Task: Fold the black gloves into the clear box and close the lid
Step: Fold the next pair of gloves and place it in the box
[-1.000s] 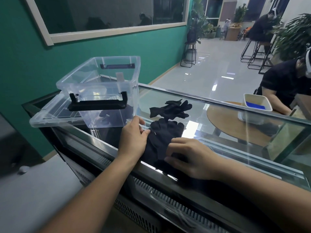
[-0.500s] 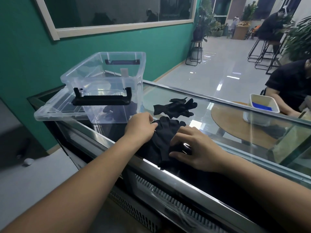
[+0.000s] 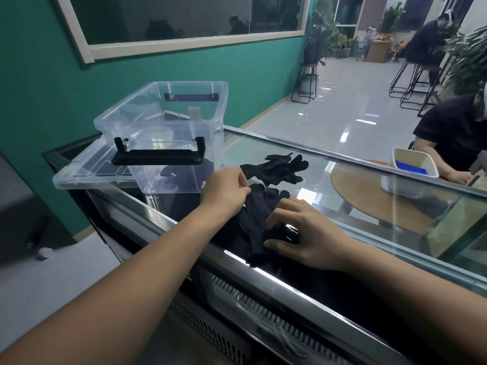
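A black glove (image 3: 253,219) lies on the glass counter top near its front edge. My left hand (image 3: 224,192) pinches the glove's far left edge between thumb and fingers. My right hand (image 3: 303,233) presses down on its right side with fingers spread and curled. A second black glove (image 3: 279,167) lies flat just beyond, untouched. The clear box (image 3: 168,133) with black handles stands open to the left, and something dark shows low through its wall. Its clear lid (image 3: 87,172) lies under and beside it on the left.
The glass counter (image 3: 369,206) runs from left to right, with a metal front rail (image 3: 263,272). Behind the glass, a person sits at a round wooden table with a white tray (image 3: 411,167). A green wall stands to the left.
Both hands have shifted slightly over the near glove, and its cloth is now bunched more between them. The view has drifted; box and far glove have stayed put.
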Demonstrator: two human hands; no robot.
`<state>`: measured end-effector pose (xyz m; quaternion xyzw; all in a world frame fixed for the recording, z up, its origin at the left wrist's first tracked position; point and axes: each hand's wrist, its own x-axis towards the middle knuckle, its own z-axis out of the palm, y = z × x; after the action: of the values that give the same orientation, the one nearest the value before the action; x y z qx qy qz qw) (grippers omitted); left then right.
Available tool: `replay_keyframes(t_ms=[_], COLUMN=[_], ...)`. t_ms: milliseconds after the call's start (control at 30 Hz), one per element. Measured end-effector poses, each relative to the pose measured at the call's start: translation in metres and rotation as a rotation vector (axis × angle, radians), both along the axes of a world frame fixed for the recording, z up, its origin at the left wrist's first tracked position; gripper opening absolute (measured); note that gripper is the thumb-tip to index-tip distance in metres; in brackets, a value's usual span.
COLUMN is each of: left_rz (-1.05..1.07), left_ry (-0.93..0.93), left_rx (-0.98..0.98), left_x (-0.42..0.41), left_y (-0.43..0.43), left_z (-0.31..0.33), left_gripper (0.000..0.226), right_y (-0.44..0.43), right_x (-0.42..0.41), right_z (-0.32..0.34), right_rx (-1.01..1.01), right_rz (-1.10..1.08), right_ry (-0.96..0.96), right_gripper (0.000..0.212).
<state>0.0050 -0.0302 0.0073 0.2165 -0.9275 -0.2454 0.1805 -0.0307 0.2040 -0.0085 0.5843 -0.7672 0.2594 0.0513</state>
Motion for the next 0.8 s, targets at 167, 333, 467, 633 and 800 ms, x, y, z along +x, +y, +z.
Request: replay_keyframes(t_ms=[167, 333, 467, 633, 800], left_rz=[-0.019, -0.062, -0.07, -0.072, -0.119], left_ry=[-0.064, -0.118, -0.195, -0.117, -0.034], left_rx=[-0.063, -0.047, 0.012, 0.126, 0.141], left_x=[-0.007, -0.015, -0.019, -0.022, -0.028], left_y=[-0.004, -0.002, -0.003, -0.003, 0.001], left_z=[0.001, 0.011, 0.012, 0.012, 0.012], left_gripper=[0.004, 0.02, 0.012, 0.005, 0.003], right_y=[0.0, 0.0, 0.0, -0.001, -0.002], right_x=[-0.001, -0.001, -0.001, -0.002, -0.003], right_z=[0.0, 0.0, 0.001, 0.001, 0.0], right_rx=[-0.005, -0.007, -0.011, -0.01, -0.006], right_rz=[0.0, 0.001, 0.002, 0.014, 0.038], right_ry=[-0.009, -0.016, -0.019, -0.027, -0.035], right_gripper=[0.026, 0.026, 0.026, 0.025, 0.025])
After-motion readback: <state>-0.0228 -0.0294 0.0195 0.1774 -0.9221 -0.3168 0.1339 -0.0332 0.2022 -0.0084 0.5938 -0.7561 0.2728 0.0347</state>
